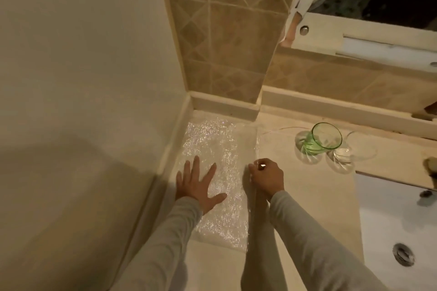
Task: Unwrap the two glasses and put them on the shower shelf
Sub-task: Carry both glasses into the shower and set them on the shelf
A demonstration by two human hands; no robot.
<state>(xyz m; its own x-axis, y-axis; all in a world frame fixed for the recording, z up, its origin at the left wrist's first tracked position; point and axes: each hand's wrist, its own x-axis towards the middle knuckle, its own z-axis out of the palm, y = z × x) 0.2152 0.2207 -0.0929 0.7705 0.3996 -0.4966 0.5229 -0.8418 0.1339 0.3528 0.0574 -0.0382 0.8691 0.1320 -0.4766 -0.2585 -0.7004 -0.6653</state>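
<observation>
counter [295,196]: my left hand [198,186] lies flat on the wrap [212,144]; my right hand [267,177] pinches its edge. green glass [316,144] and clear glass [343,158] sit bare to the right. unwrapping looks done; next, grasp one for the shelf.

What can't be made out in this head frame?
Head view:
- right hand: curled fingers and glare hide whether it pinches the bubble wrap edge.
- clear glass: transparent, partly behind the green glass; shape unclear.
- sink: cut off by the right edge.
- shower shelf: not in view.
</observation>
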